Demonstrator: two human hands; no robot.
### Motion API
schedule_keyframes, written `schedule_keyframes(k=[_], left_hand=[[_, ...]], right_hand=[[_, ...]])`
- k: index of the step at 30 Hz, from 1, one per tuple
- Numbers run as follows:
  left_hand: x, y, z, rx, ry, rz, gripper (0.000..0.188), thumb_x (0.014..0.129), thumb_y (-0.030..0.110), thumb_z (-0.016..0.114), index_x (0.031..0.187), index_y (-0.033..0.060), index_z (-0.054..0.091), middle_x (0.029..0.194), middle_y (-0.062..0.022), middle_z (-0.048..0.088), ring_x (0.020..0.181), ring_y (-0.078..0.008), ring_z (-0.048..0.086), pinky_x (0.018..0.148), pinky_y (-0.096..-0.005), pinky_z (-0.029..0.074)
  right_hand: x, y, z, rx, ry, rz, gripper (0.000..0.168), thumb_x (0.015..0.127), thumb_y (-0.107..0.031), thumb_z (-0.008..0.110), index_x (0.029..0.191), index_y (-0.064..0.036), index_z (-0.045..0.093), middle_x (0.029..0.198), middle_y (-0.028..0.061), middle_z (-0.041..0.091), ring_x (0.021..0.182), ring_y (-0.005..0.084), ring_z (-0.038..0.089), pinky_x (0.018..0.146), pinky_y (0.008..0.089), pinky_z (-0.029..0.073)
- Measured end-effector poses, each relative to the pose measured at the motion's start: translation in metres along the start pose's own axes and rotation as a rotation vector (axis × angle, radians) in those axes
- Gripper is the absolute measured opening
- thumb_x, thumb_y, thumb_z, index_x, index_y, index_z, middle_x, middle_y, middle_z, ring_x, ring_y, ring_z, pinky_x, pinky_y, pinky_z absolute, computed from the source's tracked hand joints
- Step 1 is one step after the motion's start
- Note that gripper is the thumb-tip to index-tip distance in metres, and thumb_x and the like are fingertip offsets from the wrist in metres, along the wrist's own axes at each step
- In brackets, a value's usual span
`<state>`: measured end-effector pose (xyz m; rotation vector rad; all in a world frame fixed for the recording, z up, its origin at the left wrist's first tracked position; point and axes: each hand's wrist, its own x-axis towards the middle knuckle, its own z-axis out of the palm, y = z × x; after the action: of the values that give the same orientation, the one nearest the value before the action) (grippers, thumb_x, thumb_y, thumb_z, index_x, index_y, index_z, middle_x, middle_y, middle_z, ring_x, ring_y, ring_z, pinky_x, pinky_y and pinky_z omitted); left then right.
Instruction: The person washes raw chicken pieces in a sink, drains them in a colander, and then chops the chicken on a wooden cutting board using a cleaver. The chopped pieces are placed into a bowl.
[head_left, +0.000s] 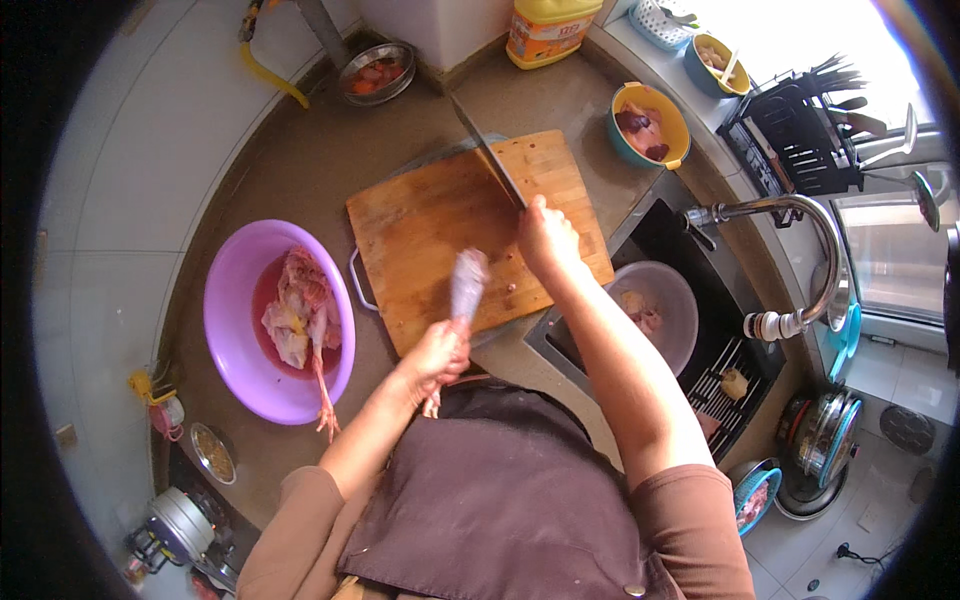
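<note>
My left hand (439, 354) grips a raw poultry leg (469, 285), with the thigh end pointing away over the board and the clawed foot (433, 403) hanging below my fist. In my right hand (550, 234) is the handle of a large knife (487, 154); its blade points up and to the left, raised above the wooden cutting board (420, 225). Blade and leg are apart. Small bits of meat lie on the board near my right wrist. To the left, a purple basin (232, 322) holds raw poultry pieces (296, 322) in reddish liquid, one foot hanging over its rim.
At right, a grey bowl (686, 322) with meat pieces stands in the black sink (660, 232) under a chrome faucet (817, 217). Behind the board are a yellow-rimmed bowl (675, 112) of meat, a yellow jug (551, 30) and a metal bowl (405, 60). A utensil rack (795, 135) stands by the window.
</note>
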<state>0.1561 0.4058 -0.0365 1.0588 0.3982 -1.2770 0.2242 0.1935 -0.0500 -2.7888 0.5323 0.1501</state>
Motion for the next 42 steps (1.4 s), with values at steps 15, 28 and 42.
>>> schedule_keyframes(k=[15,28,42], left_hand=[[0.085,0.063,0.011,1.514,0.432,1.247,0.050,0.064,0.000,0.061,0.111,0.0050,0.045,0.128,-0.0162,0.035,0.121,-0.0364,0.030,0.102,-0.0458,0.026],[0.161,0.060,0.070,1.117,0.441,0.815,0.026,0.068,0.008,0.062,0.090,0.0067,0.048,0.090,-0.0142,0.050,0.092,-0.0321,0.050,0.079,-0.0404,0.041],[0.164,0.078,0.069,1.677,0.243,0.939,0.041,0.062,0.013,0.069,0.096,0.0067,0.048,0.095,-0.0129,0.050,0.099,-0.0336,0.048,0.083,-0.0438,0.041]], right_hand=[[-0.185,0.120,-0.039,0.787,0.306,0.355,0.016,0.084,-0.009,0.052,0.096,0.001,0.056,0.074,0.0150,0.064,0.067,0.0246,0.063,0.062,0.0307,0.047],[-0.197,0.132,-0.003,0.803,0.291,0.406,0.019,0.085,-0.012,0.054,0.097,0.003,0.054,0.071,0.0157,0.063,0.058,0.0216,0.060,0.056,0.0325,0.046],[-0.163,0.103,-0.028,0.702,0.198,0.315,0.012,0.082,-0.007,0.053,0.092,-0.001,0.054,0.069,0.0174,0.060,0.060,0.0270,0.061,0.056,0.0322,0.045]])
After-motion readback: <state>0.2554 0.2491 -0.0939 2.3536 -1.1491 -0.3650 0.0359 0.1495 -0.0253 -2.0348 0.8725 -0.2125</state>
